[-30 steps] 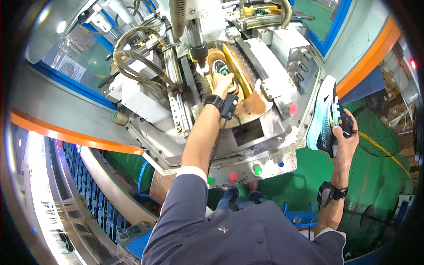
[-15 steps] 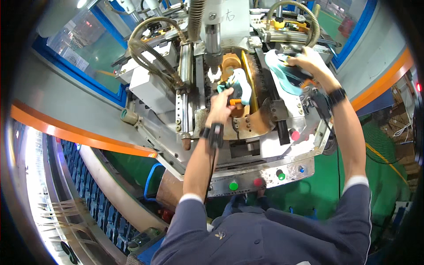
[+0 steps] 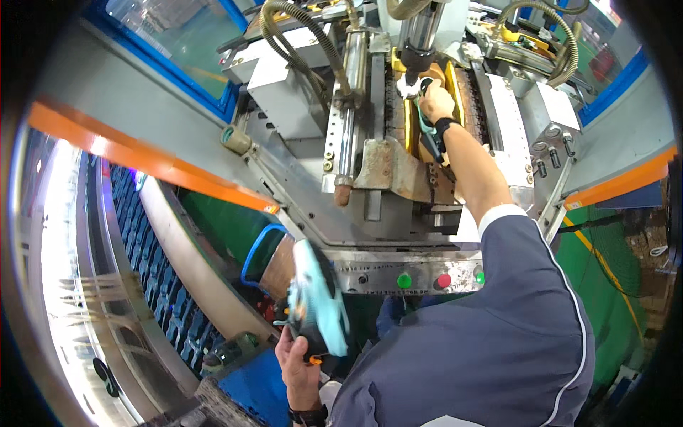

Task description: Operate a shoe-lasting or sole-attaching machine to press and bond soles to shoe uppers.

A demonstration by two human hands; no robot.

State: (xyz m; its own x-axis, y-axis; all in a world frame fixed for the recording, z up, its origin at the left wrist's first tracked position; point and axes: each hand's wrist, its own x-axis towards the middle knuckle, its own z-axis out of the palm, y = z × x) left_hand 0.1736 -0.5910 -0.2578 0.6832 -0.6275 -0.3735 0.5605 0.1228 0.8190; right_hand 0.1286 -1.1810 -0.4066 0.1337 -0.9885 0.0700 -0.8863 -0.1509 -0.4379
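At the lower left, my left hand [image 3: 299, 364] grips a light blue and black shoe [image 3: 321, 306] by its lower end, where a bit of orange shows. The shoe is slightly smeared by motion and stands away from the machine. My right hand [image 3: 437, 104] reaches into the machine's mould [image 3: 459, 92], between its yellow side plates. Its fingers are closed on the upper part of a second light blue and dark shoe [image 3: 428, 136], partly covered by the hand and arm. Just above this hand is a vertical metal press rod [image 3: 417, 43].
A metal cylinder [image 3: 350, 128] with a ribbed hose flanks the mould on the left. Green and red buttons [image 3: 404, 280] line the front panel. A conveyor [image 3: 160, 277] runs along the left side. An orange guard edge [image 3: 153, 162] bounds the machine's opening.
My left hand has drawn a shoe out of the mould and down to the lower left. My right hand has brought its shoe from the right side into the mould. The view has shifted.
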